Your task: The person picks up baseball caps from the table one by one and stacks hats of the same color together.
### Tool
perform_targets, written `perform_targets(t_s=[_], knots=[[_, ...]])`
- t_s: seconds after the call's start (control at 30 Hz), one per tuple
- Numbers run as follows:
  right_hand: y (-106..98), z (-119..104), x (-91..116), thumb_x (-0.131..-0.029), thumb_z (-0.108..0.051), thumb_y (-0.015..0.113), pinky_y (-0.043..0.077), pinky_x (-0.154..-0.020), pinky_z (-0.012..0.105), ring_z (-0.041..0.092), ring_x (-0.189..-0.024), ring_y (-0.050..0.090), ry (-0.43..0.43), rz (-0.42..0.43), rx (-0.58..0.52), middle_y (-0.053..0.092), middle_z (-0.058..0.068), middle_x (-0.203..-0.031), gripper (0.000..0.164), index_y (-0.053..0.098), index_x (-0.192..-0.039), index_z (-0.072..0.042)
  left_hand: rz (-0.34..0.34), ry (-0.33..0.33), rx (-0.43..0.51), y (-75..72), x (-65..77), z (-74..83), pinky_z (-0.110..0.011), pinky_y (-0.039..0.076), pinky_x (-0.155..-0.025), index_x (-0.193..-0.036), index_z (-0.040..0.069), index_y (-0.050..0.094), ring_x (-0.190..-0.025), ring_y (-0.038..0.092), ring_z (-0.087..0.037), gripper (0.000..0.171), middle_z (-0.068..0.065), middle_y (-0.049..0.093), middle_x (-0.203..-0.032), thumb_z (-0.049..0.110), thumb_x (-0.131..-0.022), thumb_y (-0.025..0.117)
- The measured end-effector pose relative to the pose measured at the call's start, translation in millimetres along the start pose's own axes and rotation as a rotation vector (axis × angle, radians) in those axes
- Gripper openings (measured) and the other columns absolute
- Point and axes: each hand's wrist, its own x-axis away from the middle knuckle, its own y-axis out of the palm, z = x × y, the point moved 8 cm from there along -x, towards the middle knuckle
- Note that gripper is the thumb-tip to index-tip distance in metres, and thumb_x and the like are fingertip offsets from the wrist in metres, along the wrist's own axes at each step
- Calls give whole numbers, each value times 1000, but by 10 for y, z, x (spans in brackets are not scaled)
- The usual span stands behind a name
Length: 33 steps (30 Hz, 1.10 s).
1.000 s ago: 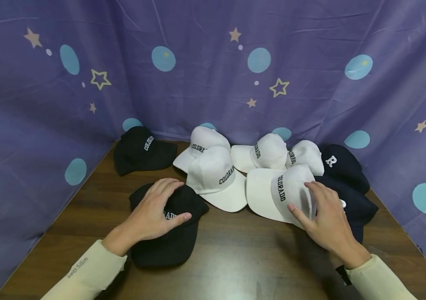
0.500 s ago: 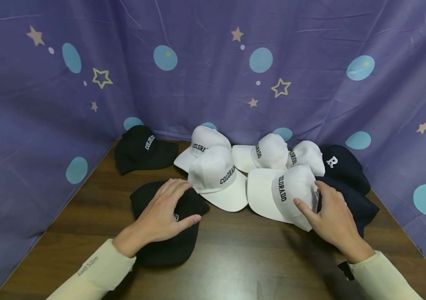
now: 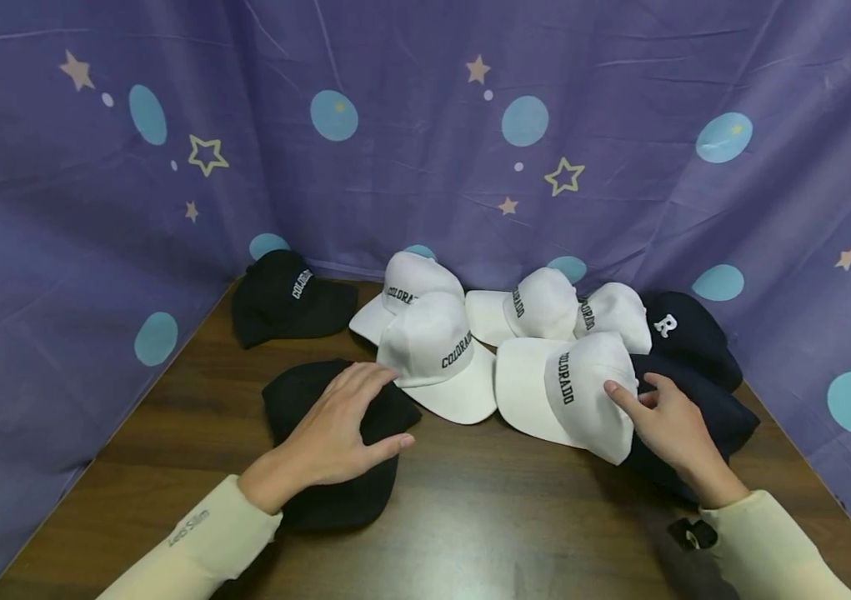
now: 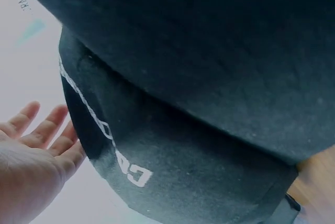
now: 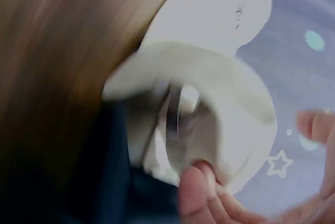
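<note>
My left hand (image 3: pixel 338 437) is spread above a black baseball cap (image 3: pixel 346 504) at the near left, its thumb held apart. In the left wrist view the fingers (image 4: pixel 49 124) lie behind the edge of that cap; whether they touch it I cannot tell. Beside the rear edge of a white COLORADO cap (image 3: pixel 590 383) is my right hand (image 3: pixel 673 425), partly over a navy cap (image 3: pixel 698 400). From the right wrist, its thumb and fingers are apart near the white cap's open underside (image 5: pixel 199 124), with no grip visible.
Another black cap (image 3: pixel 282 300) lies at the back left. Several more white caps (image 3: pixel 425 342) fill the back middle, and a navy cap with an R (image 3: pixel 695 333) sits at the back right. A purple patterned curtain (image 3: pixel 410 192) borders the wooden table (image 3: pixel 455 533).
The right hand has let go of the white cap and drawn slightly right, its fingers bending more. The white cap's near edge has settled. My left hand has shifted a little right over the black cap.
</note>
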Motion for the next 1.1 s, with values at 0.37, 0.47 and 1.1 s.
perform_targets(t_s=[0.37,0.47,1.1], knots=[[241,154,-24,-87,-43,66,51,-74,23,5,-89,56,278,-105,-773,46,7,-118,81,30,-138,7,-20,-3,0,18,-8,33,-47,22,-110,-140,16,40,-134,27,-20,81,2,42,-139,71,-82,54],[281,159,-12,-88,-36,68,50,-74,24,7,-86,57,296,-116,-893,55,-2,-101,63,39,-128,3,-16,2,3,20,-8,39,-47,22,-110,-140,17,40,-133,27,-19,81,2,42,-138,71,-81,55],[36,-116,30,-94,-39,54,50,-77,23,8,-103,50,69,-103,-983,43,0,-123,72,25,-146,0,-51,-9,6,47,9,25,-47,19,-111,-143,19,37,-135,25,-19,83,3,40,-141,72,-81,53]])
